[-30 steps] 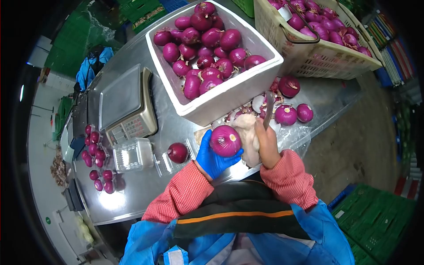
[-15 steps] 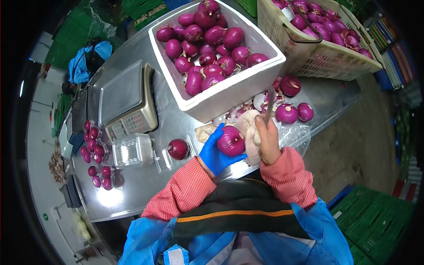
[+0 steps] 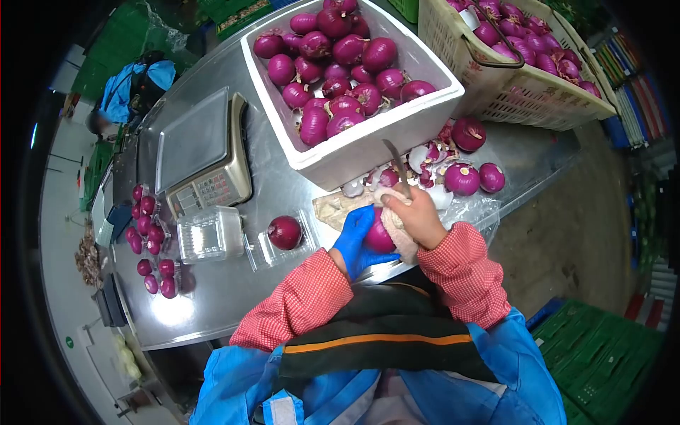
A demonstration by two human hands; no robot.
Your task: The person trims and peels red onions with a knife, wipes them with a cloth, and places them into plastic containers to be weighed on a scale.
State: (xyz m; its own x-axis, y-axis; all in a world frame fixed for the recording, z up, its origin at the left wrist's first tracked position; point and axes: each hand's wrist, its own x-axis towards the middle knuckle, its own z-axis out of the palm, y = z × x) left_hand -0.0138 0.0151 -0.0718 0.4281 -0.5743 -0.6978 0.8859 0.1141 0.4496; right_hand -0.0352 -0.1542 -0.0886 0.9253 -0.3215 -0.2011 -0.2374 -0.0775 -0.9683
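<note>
In the head view, our blue-gloved left hand (image 3: 358, 243) curls round a red onion (image 3: 380, 235) just above the metal table's near edge (image 3: 212, 324), its far side hidden by the pale cloth (image 3: 394, 225) that our bare right hand (image 3: 419, 214) presses there. That hand also clenches a knife (image 3: 397, 164), whose handle we cannot make out inside the fist. Beyond, the frame's top edge cuts off the white foam box (image 3: 382, 145) and slatted crate (image 3: 520, 95), both holding onions.
</note>
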